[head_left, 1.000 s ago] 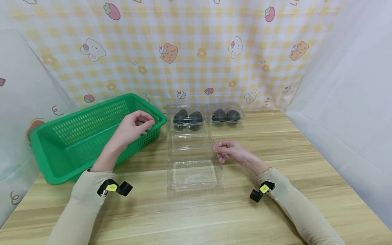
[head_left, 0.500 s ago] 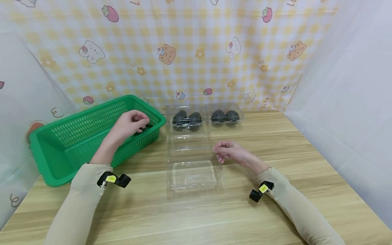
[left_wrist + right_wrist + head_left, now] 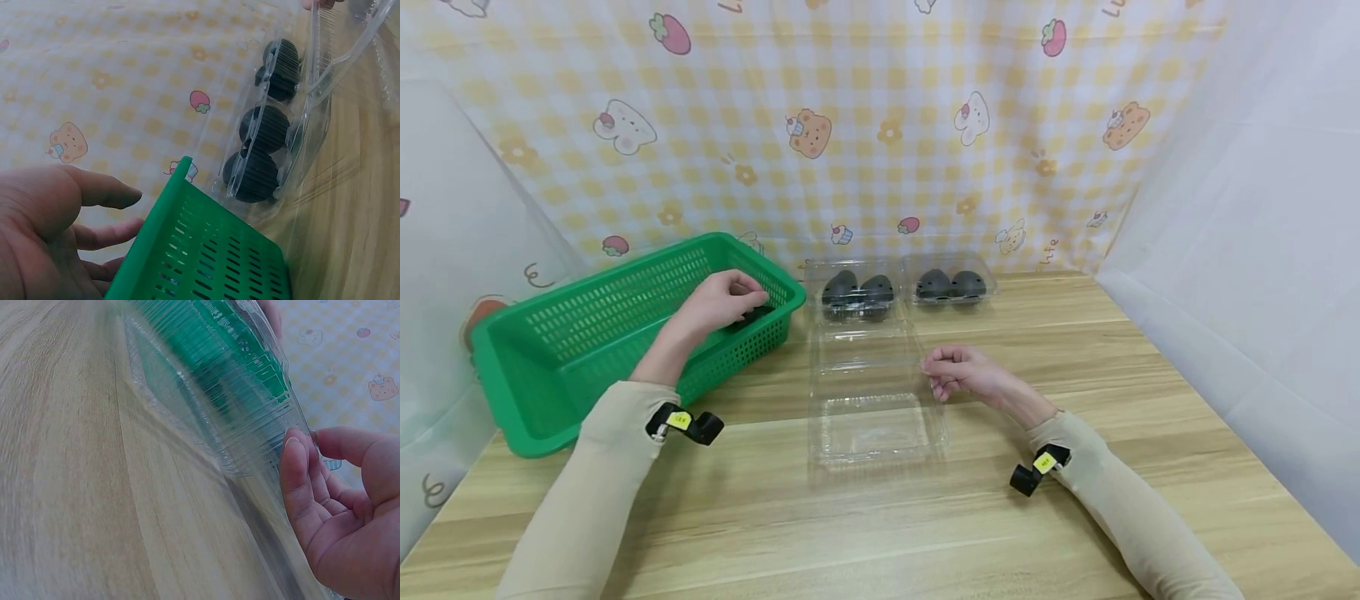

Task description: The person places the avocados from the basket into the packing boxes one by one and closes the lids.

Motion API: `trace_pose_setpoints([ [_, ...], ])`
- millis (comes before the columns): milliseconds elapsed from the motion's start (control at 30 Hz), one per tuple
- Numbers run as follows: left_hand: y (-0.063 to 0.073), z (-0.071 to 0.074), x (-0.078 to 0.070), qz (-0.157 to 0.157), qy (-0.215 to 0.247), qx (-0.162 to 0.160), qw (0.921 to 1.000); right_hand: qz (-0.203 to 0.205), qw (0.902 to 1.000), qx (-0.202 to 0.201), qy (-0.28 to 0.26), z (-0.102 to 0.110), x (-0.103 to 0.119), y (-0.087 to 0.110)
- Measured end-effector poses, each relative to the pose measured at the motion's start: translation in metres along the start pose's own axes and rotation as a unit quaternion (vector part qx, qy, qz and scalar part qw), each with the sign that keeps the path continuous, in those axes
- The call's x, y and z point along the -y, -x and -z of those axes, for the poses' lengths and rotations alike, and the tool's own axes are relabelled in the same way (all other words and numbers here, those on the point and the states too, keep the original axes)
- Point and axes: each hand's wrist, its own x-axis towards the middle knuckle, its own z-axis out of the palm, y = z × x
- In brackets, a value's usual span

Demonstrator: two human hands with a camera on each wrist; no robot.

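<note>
My left hand reaches over the near right corner of the green basket, fingers bent down inside it. Just under them lies a dark rounded thing, mostly hidden by the hand. In the left wrist view a gap shows between thumb and fingers, which pass behind the basket rim. My right hand pinches the right edge of an open clear plastic clamshell box between thumb and fingertips, as the right wrist view also shows.
Behind the open box stand two closed clear boxes, each with two dark avocado-like fruits; the left pair includes one fruit, the right pair another. A patterned curtain hangs behind the wooden table.
My left hand has moved slightly left and deeper into the basket, and its wrist has shifted forward. My right hand has stayed at the box edge.
</note>
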Motion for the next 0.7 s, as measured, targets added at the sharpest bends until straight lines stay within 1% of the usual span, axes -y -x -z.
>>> trace_pose_setpoints([
  [133, -0.003, 0.003, -0.002, 0.01, -0.017, 0.009, 0.9998, -0.002, 1.0, 0.0, -0.003, 0.0, 0.0, 0.0],
  [267, -0.008, 0.007, -0.003, 0.009, -0.04, 0.018, 0.999, -0.002, 1.0, -0.003, -0.006, 0.0, 0.002, 0.001],
  [533, -0.019, 0.01, 0.005, 0.025, -0.079, 0.038, 0.9958, -0.003, 1.0, 0.0, -0.004, -0.001, 0.002, 0.001],
  [700, -0.024, 0.011, 0.009, 0.027, -0.086, 0.05, 0.9947, -0.001, 1.0, 0.0, -0.004, -0.001, 0.002, 0.001],
])
